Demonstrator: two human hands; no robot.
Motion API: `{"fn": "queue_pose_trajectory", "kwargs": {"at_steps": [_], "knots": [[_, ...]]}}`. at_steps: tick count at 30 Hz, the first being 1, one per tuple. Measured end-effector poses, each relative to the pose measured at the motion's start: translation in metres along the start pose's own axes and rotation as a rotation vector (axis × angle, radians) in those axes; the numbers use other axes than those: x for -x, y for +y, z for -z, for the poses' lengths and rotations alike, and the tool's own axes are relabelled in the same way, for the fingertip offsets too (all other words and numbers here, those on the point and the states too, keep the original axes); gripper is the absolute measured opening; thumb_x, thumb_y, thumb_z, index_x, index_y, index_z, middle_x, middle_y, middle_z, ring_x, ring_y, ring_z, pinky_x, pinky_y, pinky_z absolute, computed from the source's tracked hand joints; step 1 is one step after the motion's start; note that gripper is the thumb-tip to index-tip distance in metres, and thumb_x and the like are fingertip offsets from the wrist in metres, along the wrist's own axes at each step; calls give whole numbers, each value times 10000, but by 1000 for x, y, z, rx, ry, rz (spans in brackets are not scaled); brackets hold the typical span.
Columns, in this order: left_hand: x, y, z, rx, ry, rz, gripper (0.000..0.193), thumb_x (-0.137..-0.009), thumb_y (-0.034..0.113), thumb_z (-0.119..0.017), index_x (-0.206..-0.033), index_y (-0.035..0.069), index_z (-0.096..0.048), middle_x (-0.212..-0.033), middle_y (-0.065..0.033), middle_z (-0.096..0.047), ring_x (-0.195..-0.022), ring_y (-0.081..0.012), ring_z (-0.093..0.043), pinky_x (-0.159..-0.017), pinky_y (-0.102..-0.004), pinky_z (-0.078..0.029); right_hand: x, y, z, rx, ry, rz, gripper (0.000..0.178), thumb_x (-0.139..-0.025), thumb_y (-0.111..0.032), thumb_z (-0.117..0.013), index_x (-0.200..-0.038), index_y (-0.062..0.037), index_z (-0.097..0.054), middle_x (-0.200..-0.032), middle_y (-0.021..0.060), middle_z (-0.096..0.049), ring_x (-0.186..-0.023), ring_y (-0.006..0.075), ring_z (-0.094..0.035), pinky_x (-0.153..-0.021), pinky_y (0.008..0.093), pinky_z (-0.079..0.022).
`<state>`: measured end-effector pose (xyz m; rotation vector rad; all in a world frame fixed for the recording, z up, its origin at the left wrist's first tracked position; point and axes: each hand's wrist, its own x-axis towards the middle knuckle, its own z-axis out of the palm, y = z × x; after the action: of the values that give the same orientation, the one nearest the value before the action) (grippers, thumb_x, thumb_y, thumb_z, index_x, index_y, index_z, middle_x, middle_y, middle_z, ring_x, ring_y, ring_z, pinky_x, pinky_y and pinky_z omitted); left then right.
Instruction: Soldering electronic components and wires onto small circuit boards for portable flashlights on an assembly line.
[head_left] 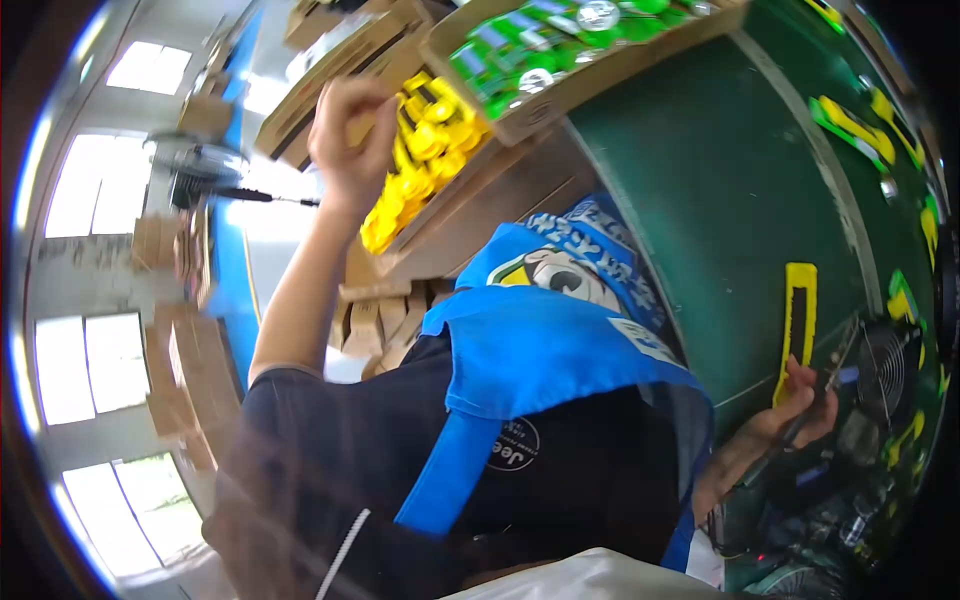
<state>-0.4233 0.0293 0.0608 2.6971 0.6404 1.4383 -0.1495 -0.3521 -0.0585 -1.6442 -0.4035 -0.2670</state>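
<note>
Left hand (350, 140): raised, fingers curled toward thumb, beside heaped yellow plastic parts (425, 145); cannot tell whether it holds anything.
Right hand (800, 408): low, pinching one flat yellow slotted strip (808, 320) by its lower end, over the green surface (690, 180).
Yellow parts' brown cardboard box (445, 222): one, parts uncountable.
Green packs' brown cardboard carton (600, 84): one, green packs (480, 62) overlapping.
</note>
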Motion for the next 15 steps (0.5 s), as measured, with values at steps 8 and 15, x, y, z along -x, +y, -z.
{"fn": "queue_pose_trajectory", "kwargs": {"at_steps": [8,15], "knots": [[247,-22,-7,1091,-11,1933,554,-938,415,-546,-1245,-35,-442,-1130,-211,-601,-957,-279,-644,-744,-299,-553,-12,12,8,103,-128,112,369,-981,-217,-490,-1206,33,-340,-936,194,-587,-859,278,-650,-796,344,-540],[287,-143,-131,1202,969,1988,728,-838,343,-690,-1371,82,-269,-1373,-234,-348,-991,-459,-584,-818,-492,-543,-6,-1,5,-9,-15,-40,347,-984,-198,-475,-1231,5,-341,-978,155,-569,-876,246,-630,-867,348,-486]]}}
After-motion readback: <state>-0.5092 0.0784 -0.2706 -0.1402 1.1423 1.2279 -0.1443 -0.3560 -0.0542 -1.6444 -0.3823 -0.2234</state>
